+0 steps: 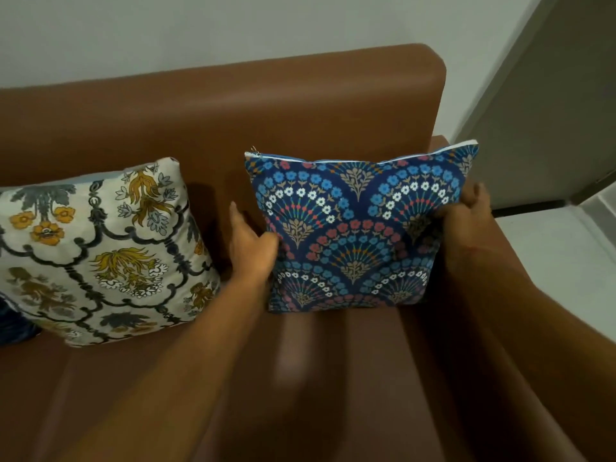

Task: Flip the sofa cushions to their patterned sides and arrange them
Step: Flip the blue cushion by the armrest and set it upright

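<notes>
A blue cushion with a fan-and-flower pattern stands upright against the backrest of the brown sofa, at its right end, patterned side toward me. My left hand grips its left edge. On the right edge sits my right hand, pinching the fabric with thumb in front. A white cushion with yellow flowers and dark scrollwork leans against the backrest to the left, patterned side up, apart from the blue one.
A dark blue item peeks in at the left edge beside the white cushion. The sofa's right armrest lies under my right forearm. Beyond it are a pale floor and a grey wall panel.
</notes>
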